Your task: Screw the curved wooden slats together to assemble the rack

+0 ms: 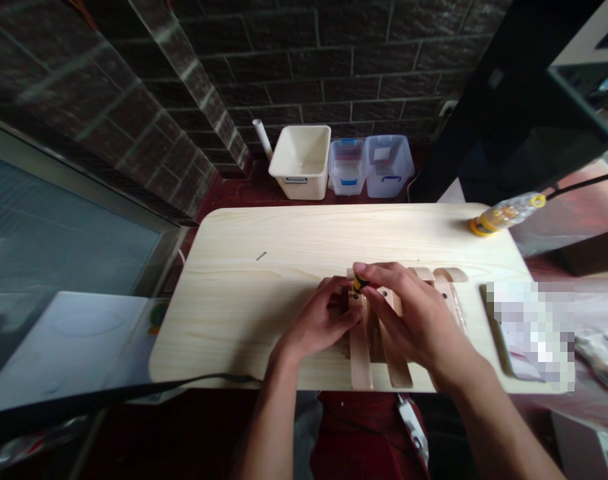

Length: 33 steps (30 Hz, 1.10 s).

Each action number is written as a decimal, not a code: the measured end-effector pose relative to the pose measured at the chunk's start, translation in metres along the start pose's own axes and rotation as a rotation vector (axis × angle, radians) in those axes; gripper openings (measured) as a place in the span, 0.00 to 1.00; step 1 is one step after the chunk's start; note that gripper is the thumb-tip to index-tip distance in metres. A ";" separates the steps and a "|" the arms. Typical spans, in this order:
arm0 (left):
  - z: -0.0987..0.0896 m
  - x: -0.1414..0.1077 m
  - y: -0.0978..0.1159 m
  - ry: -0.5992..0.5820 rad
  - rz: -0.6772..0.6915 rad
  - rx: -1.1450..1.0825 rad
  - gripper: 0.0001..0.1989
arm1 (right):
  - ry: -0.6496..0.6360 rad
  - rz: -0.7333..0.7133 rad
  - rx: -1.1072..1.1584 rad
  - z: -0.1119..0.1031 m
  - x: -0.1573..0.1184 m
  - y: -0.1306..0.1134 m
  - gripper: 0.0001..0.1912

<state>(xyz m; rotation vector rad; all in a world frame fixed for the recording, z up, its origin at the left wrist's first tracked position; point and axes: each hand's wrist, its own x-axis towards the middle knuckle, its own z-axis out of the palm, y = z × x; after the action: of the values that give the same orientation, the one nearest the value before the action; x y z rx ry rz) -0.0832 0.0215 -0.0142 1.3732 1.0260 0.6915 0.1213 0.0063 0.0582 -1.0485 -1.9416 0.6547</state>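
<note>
My right hand pinches the top of a short yellow-and-black screwdriver, which stands over a dark screw on a wooden slat. Curled around that slat, my left hand grips it from the left, with fingertips close to the screwdriver. More pale wooden slats with rounded ends lie alongside; one slat runs under my right hand. Dark screw heads show on the neighbouring pieces. My right hand and forearm hide much of the wooden assembly.
A long loose screw lies on the pale table. At its back right stands a clear-and-yellow bottle-shaped container; a flat dark-edged object lies at the right. Behind the table are a cream bin and two clear bins.
</note>
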 end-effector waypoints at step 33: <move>-0.001 0.000 -0.005 0.047 0.089 0.129 0.23 | 0.007 -0.005 -0.013 0.000 0.002 -0.007 0.25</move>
<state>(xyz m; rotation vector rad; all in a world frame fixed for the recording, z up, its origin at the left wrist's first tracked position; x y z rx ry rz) -0.0852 0.0214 -0.0187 1.5284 1.0673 0.7360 0.1179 0.0039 0.0641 -1.0524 -1.9445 0.6354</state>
